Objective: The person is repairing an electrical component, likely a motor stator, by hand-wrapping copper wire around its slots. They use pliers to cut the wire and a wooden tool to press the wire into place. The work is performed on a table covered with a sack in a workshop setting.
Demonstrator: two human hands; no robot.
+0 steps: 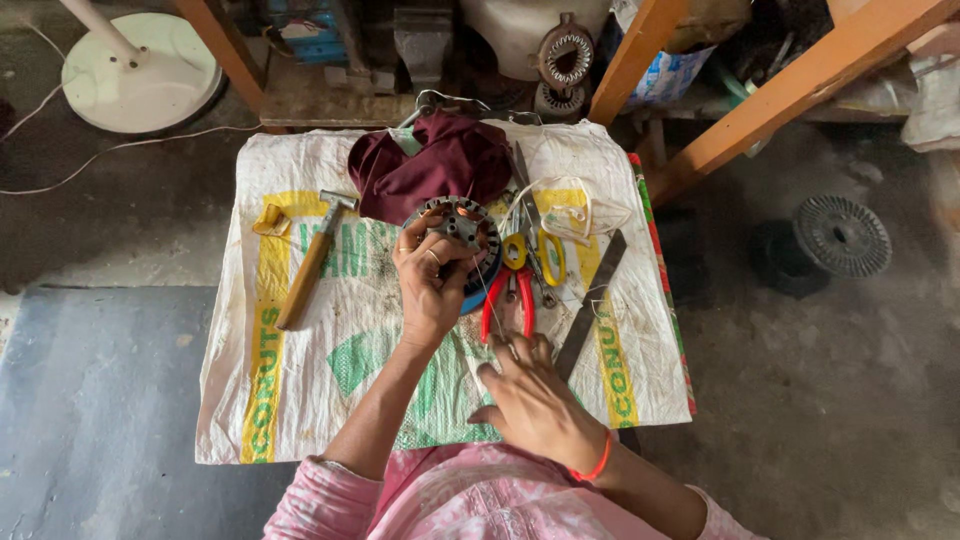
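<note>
- Gripping a round metal stator core (462, 224) from the near side, the left hand (432, 278) has its fingers curled over the rim, closed firmly on it; rings show on two of the fingers.
- That core sits near the middle of a white printed sack (300, 380) spread flat, and a blue edge shows under its right side.
- Nearer and to the right, the right hand (532, 400) rests low over the sack with fingers loosely bent and slightly spread (whether anything is pinched under them I cannot tell); an orange-red band circles its wrist.
- Just beyond its fingertips lie red-handled pliers (508, 305), and beside them, farther away, yellow-handled scissors (532, 252).
- A dark flat metal file (592, 300) lies slantwise to the right of the pliers, touching the sack.
- A thin wire (488, 290) runs from the core down toward the right hand.
- A wooden-handled hammer (312, 262) lies well to the left of the core.
- A crumpled maroon cloth (432, 160) sits at the far edge of the sack, just behind the core.
- A white fan base (140, 75) stands on the floor at far left.
</note>
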